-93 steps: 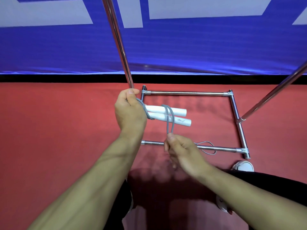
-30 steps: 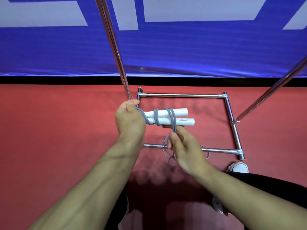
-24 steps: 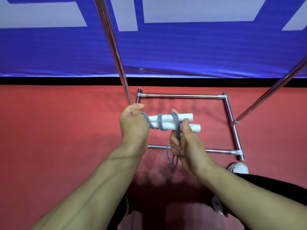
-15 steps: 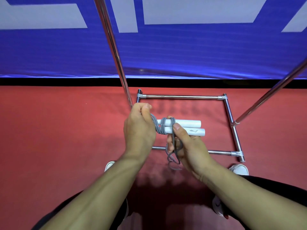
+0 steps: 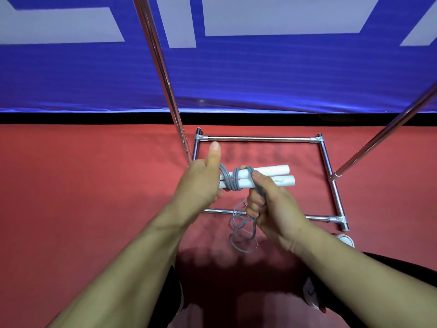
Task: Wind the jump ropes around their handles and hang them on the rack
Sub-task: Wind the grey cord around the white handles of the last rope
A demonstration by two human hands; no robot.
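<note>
Left hand holding handles, right hand gripping rope — half-wound

A slanted rack pole rises just beyond the left hand; another pole stands well right; open floor lies leftward.

Red floor bearing the rectangular chrome base of the rack, which is standing near the blue banner. White shoes are resting on the floor beside the base's near right corner.
</note>
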